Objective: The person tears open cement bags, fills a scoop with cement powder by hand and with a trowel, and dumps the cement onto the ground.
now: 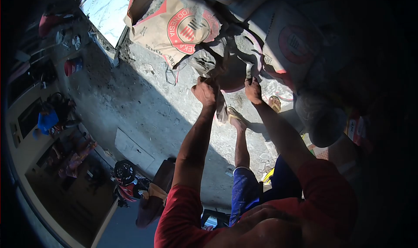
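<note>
My left hand [204,91] is closed in a fist at the left edge of a round basin [260,52] with a pinkish rim. What it grips is hidden. Just above that fist lies a crumpled grey piece [203,62], and a dark, mud-coloured strip [221,108] hangs below it. My right hand [253,91] is wrapped round the grey, dirty handle of a tool [249,69] that points into the basin. Shadow obscures the tool's far end. Beyond the left hand lies a torn paper cement sack [156,32] with a red round logo.
A second cement sack [278,35] lies right of the basin, with a grey bucket-like container [322,117] nearer me. White marbled tiles [106,13] are at upper left. A red bucket [73,67], a motorcycle [130,182] and a person in blue [47,119] are farther left.
</note>
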Tool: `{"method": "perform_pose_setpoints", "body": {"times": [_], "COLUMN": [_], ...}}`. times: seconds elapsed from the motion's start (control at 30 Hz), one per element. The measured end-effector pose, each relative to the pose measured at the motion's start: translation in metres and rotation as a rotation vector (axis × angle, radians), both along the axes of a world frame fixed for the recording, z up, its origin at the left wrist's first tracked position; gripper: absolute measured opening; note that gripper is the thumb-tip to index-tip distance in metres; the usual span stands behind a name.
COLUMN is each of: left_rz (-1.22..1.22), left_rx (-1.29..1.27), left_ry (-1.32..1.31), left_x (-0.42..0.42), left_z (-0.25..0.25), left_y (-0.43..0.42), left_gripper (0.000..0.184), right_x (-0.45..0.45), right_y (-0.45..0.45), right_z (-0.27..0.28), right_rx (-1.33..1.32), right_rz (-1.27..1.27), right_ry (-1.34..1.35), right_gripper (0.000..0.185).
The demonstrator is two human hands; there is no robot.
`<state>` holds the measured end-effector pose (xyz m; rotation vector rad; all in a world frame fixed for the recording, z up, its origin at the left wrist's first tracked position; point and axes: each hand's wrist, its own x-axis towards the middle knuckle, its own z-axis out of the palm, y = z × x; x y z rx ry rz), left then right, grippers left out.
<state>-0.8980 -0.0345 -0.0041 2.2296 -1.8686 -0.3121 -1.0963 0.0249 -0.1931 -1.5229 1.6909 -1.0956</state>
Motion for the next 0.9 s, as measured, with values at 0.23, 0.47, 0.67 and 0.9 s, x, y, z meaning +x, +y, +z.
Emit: {"method": "perform_pose_setpoints", "body": {"times": [0.23, 0.47, 0.67, 0.9], "left_rz": [0.337, 0.439, 0.479, 0.479], "left_rx": [0.023, 0.167, 0.171, 0.18], "left_ry": [0.216, 0.254, 0.227, 0.158], "left_x": [-0.025, -0.027, -0.031, -0.029], "left_z": [0.034, 0.049, 0.037, 0.032], "left_y": [-0.024, -0.031, -0.025, -0.019], "left_gripper": [0.028, 0.028, 0.022, 0.018], "right_x": [-0.008, -0.001, 0.005, -0.019], "right_y": [0.009, 0.028, 0.032, 0.0], "right_z": [0.04, 0.001, -0.002, 0.062], "right_rx": [0.092, -0.009, 0.028, 0.343], "right_rz": [0.278, 0.16, -0.079, 0.024], "right_ry": [0.582, 0.779, 0.57, 0.233], "right_gripper": [0.022, 0.029, 0.044, 0.041]}}
